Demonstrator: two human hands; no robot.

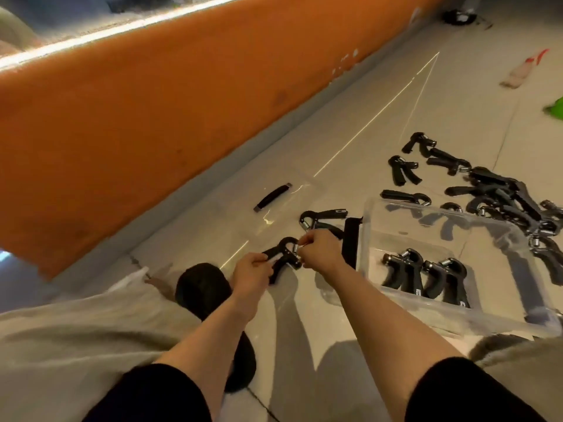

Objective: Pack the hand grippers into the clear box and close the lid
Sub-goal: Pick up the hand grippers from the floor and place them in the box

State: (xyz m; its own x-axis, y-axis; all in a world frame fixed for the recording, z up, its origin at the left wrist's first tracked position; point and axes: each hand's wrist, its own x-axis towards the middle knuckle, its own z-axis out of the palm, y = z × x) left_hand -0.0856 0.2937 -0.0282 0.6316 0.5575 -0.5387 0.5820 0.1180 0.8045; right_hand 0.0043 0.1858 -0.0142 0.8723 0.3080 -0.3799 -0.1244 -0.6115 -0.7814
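A black hand gripper point(283, 254) is held low over the floor between both hands. My left hand point(251, 269) grips its handles from the left. My right hand point(320, 249) pinches its metal spring end. The clear box point(377, 260) stands open on the floor to the right, with two hand grippers point(426, 277) lying inside. Its clear lid point(274, 208), with a black handle, lies flat on the floor behind my hands. Another hand gripper point(323, 220) lies just beyond my right hand. A pile of several hand grippers point(499, 196) is spread behind and right of the box.
An orange wall point(152, 117) runs diagonally along the left. My knees in light trousers and a black shoe point(201, 287) sit near the bottom. A white and red object point(524, 68) and a green thing point(556, 108) lie far right on the tiled floor.
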